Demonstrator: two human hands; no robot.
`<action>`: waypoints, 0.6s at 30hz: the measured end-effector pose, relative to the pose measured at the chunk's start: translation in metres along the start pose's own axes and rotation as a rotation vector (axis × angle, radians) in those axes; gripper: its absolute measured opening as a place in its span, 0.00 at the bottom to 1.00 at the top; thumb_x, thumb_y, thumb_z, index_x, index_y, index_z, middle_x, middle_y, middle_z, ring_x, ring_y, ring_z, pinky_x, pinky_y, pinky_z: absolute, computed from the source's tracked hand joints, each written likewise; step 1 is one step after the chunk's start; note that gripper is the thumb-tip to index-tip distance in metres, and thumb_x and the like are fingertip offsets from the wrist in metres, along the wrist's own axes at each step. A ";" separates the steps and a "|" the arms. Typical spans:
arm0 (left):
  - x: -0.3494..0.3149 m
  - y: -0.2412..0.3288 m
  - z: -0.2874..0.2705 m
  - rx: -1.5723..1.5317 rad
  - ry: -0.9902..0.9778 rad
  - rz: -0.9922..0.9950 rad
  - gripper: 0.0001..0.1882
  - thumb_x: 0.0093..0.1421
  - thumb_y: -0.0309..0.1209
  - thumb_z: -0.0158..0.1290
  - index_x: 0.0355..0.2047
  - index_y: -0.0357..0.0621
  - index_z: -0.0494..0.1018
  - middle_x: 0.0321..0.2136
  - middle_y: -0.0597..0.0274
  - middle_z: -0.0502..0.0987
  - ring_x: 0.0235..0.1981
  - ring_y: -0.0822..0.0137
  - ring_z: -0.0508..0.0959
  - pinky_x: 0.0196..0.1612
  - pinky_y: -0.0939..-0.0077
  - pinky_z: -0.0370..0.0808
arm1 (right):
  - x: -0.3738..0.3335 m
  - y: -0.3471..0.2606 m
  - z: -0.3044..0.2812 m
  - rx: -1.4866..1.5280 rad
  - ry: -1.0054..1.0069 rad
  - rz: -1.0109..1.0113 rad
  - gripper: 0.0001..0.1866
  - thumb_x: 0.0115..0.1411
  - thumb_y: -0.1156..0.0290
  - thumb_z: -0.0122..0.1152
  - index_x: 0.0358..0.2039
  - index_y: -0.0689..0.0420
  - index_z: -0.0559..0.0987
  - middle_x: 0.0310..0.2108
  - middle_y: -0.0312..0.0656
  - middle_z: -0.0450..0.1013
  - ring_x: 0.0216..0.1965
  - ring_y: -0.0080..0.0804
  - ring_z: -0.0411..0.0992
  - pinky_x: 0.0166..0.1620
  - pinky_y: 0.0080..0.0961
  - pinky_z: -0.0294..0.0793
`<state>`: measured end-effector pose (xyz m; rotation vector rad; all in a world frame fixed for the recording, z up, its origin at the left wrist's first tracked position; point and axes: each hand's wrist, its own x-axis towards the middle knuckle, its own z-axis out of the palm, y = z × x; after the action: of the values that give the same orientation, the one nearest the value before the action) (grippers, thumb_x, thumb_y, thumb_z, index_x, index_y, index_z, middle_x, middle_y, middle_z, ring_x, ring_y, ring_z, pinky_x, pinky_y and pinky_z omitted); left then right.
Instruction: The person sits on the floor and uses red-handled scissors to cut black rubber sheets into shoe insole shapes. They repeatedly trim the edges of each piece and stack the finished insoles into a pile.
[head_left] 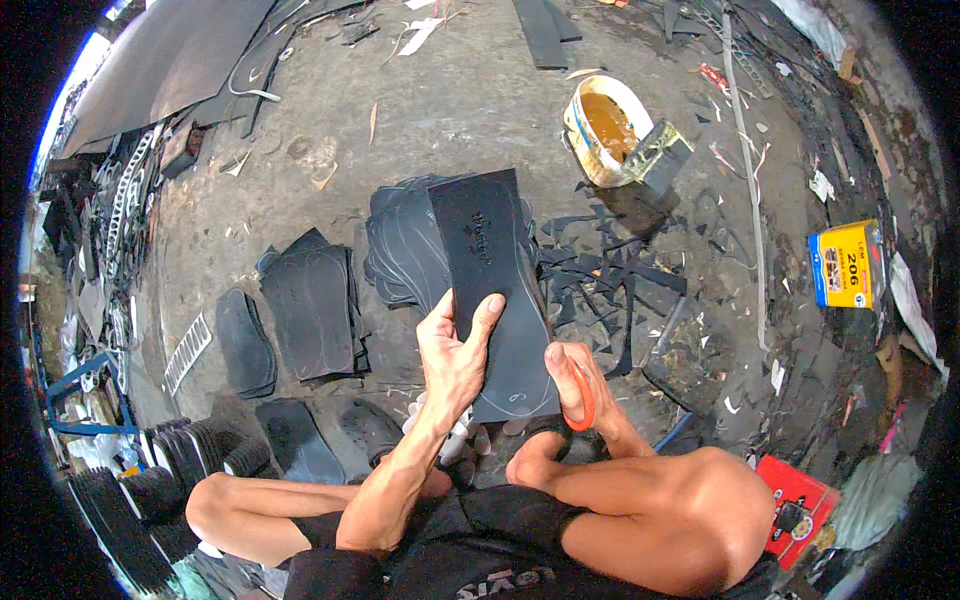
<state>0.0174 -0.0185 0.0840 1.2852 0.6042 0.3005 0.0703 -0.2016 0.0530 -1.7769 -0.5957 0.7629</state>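
My left hand [452, 358] grips a black rubber sheet [515, 345] by its left edge, thumb on top and fingers underneath. A pale sole outline is drawn on the sheet, which is held slanting above the floor. Closed around the orange handle of a pair of scissors [581, 398], my right hand [592, 385] is at the sheet's right edge. The blades are hard to make out against the dark rubber. Just beyond my left hand lies a pile of similar black sheets [395, 245] with sole outlines, partly covered by the held sheet.
Black offcuts [610, 270] litter the floor to the right. Beyond them stands a white bucket [577, 135] of brown liquid. Stacked sheets [310, 310] and cut sole pieces [243, 340] lie to the left. A yellow-and-blue can [845, 265] stands far right; a red box [800, 500] is beside my right knee.
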 end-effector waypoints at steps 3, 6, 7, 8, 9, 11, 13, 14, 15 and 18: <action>-0.010 -0.007 0.007 -0.003 -0.055 -0.004 0.16 0.66 0.32 0.61 0.50 0.34 0.77 0.42 0.64 0.82 0.41 0.75 0.77 0.47 0.76 0.75 | 0.002 0.001 0.004 0.120 0.088 -0.007 0.37 0.73 0.40 0.37 0.23 0.63 0.67 0.17 0.47 0.60 0.20 0.44 0.60 0.28 0.43 0.59; -0.016 -0.011 0.008 -0.023 -0.074 -0.068 0.15 0.67 0.32 0.61 0.49 0.34 0.77 0.42 0.64 0.82 0.42 0.74 0.77 0.47 0.75 0.75 | 0.000 -0.005 -0.004 0.060 0.060 -0.009 0.37 0.73 0.39 0.37 0.23 0.63 0.68 0.17 0.46 0.60 0.20 0.41 0.60 0.28 0.42 0.59; -0.017 -0.012 0.008 -0.020 -0.077 -0.093 0.15 0.67 0.32 0.60 0.49 0.35 0.77 0.42 0.65 0.82 0.42 0.74 0.77 0.47 0.75 0.75 | -0.003 -0.006 0.001 0.120 0.100 0.037 0.37 0.73 0.39 0.37 0.23 0.63 0.68 0.17 0.46 0.60 0.20 0.40 0.60 0.28 0.42 0.59; -0.018 -0.016 0.009 -0.015 -0.074 -0.066 0.14 0.67 0.32 0.60 0.48 0.34 0.77 0.41 0.65 0.81 0.41 0.75 0.77 0.47 0.75 0.75 | -0.008 -0.007 0.011 0.180 0.139 0.084 0.38 0.73 0.39 0.37 0.23 0.63 0.68 0.17 0.46 0.61 0.20 0.38 0.60 0.28 0.41 0.59; -0.019 -0.024 0.010 -0.010 -0.071 -0.040 0.14 0.67 0.32 0.60 0.47 0.34 0.77 0.41 0.65 0.81 0.41 0.75 0.77 0.46 0.75 0.75 | -0.013 -0.007 0.016 0.239 0.179 0.130 0.38 0.72 0.39 0.37 0.22 0.63 0.68 0.17 0.46 0.61 0.21 0.37 0.60 0.28 0.41 0.59; -0.014 -0.022 0.008 0.046 -0.093 0.013 0.14 0.67 0.33 0.60 0.46 0.34 0.77 0.40 0.65 0.81 0.40 0.75 0.76 0.46 0.75 0.75 | -0.016 -0.002 0.015 0.233 0.135 0.100 0.38 0.72 0.38 0.37 0.22 0.63 0.68 0.17 0.45 0.60 0.21 0.34 0.58 0.28 0.40 0.58; 0.004 -0.012 -0.006 0.146 -0.144 0.059 0.15 0.67 0.34 0.60 0.46 0.34 0.76 0.39 0.65 0.81 0.40 0.76 0.76 0.45 0.75 0.75 | -0.019 0.013 0.011 0.187 0.079 0.059 0.39 0.72 0.37 0.36 0.21 0.63 0.68 0.17 0.45 0.59 0.22 0.34 0.57 0.28 0.41 0.58; 0.013 0.008 0.000 -0.063 -0.085 0.026 0.16 0.67 0.34 0.60 0.49 0.36 0.75 0.40 0.64 0.81 0.40 0.75 0.76 0.45 0.76 0.75 | -0.017 0.014 0.010 0.151 0.055 0.067 0.39 0.71 0.36 0.36 0.23 0.62 0.69 0.17 0.45 0.58 0.22 0.36 0.56 0.29 0.41 0.59; 0.020 0.003 -0.002 -0.042 -0.038 0.053 0.16 0.67 0.32 0.59 0.52 0.36 0.74 0.41 0.64 0.81 0.41 0.74 0.77 0.46 0.76 0.74 | -0.018 0.015 0.010 0.126 0.033 0.060 0.38 0.72 0.37 0.36 0.23 0.62 0.69 0.17 0.46 0.58 0.22 0.39 0.56 0.29 0.42 0.59; 0.017 0.001 0.004 0.049 -0.130 0.066 0.17 0.67 0.33 0.60 0.52 0.37 0.75 0.43 0.65 0.81 0.42 0.74 0.76 0.48 0.76 0.73 | -0.010 0.008 0.009 0.035 0.090 -0.006 0.37 0.72 0.38 0.36 0.23 0.62 0.69 0.18 0.48 0.60 0.21 0.46 0.59 0.30 0.43 0.59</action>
<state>0.0336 -0.0119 0.0812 1.3629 0.4620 0.2556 0.0569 -0.2058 0.0458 -1.7663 -0.5251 0.6816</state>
